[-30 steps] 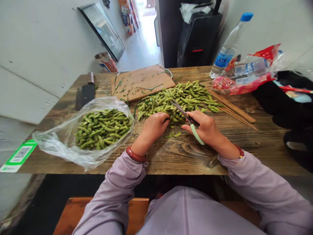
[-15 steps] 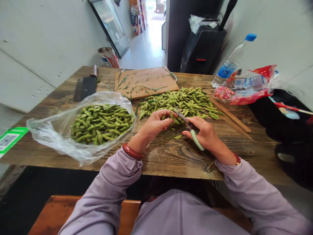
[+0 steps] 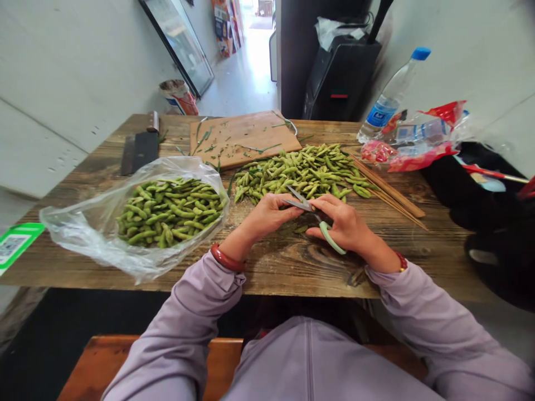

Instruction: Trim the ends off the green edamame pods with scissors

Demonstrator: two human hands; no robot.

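Note:
My right hand [image 3: 346,224] is wrapped round the green-handled scissors [image 3: 332,239], whose blades are spread apart and point left. Right at the blades, my left hand [image 3: 267,216] is closed in a pinch; the edamame pod in it is almost hidden by the fingers and metal. Just beyond both hands lies a loose pile of edamame pods [image 3: 309,170] on the wooden table [image 3: 284,267]. To the left, more pods [image 3: 171,214] rest in a clear plastic bag [image 3: 90,236] with its mouth spread wide.
Behind the pile lies a cutting board [image 3: 246,136] with green scraps on it. A cleaver [image 3: 140,151] is at the back left. Wooden sticks [image 3: 388,189], a water bottle [image 3: 387,106] and red-and-clear packaging [image 3: 422,156] lie to the right, beside a black bag [image 3: 443,189].
The scissor blades have spread apart and now reach my left fingers. The pod that showed at my left fingertips is mostly covered. The whole view has shifted slightly.

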